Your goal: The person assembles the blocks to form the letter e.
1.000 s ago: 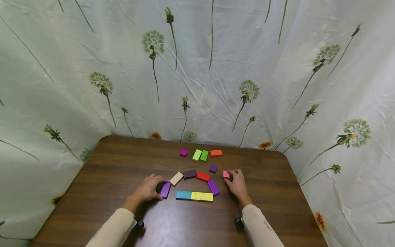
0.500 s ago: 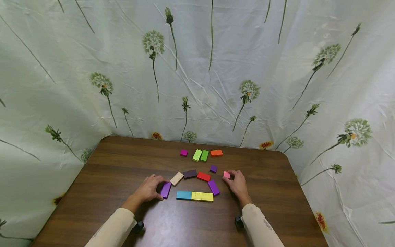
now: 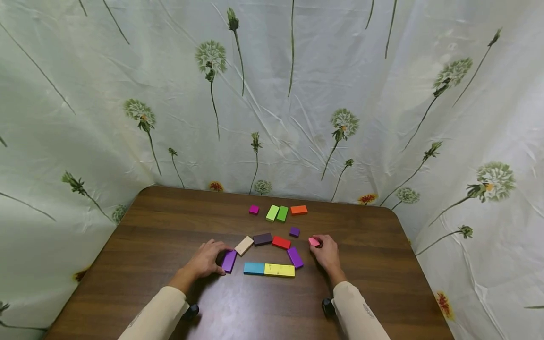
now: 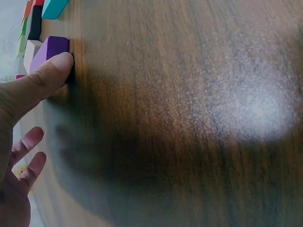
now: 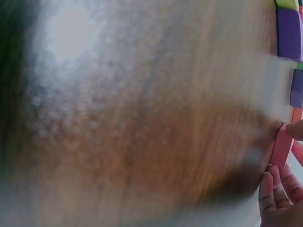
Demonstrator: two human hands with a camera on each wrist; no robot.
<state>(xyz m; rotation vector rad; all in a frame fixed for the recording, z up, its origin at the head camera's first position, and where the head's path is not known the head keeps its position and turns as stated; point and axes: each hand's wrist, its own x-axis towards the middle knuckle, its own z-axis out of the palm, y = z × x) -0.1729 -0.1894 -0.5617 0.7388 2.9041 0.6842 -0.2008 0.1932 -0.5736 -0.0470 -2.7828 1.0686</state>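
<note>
My left hand [image 3: 205, 259] pinches a purple block [image 3: 229, 262] at the left end of an arc of blocks, with the thumb on its near end. In the left wrist view the thumb [image 4: 49, 68] lies against that purple block [image 4: 53, 46] while two other fingers stay off it. A small pink block [image 3: 313, 242] sits between the thumb and fingers of my right hand [image 3: 327, 253], to the right of the arc. Seen from the right wrist, the pink block [image 5: 282, 146] stands on the wood, fingertips at both ends.
The arc continues with beige [image 3: 244, 246], dark [image 3: 262, 239], red [image 3: 281, 242] and second purple [image 3: 295, 258] blocks. Blue [image 3: 254, 268] and yellow [image 3: 279, 270] blocks lie end to end below. Behind are small violet [image 3: 294, 232], magenta [image 3: 254, 209], lime [image 3: 272, 213], green [image 3: 282, 214] and orange [image 3: 299, 210] blocks.
The pink block has turned in my right fingers and now lies at a slant. My left hand and the other blocks keep their places.
</note>
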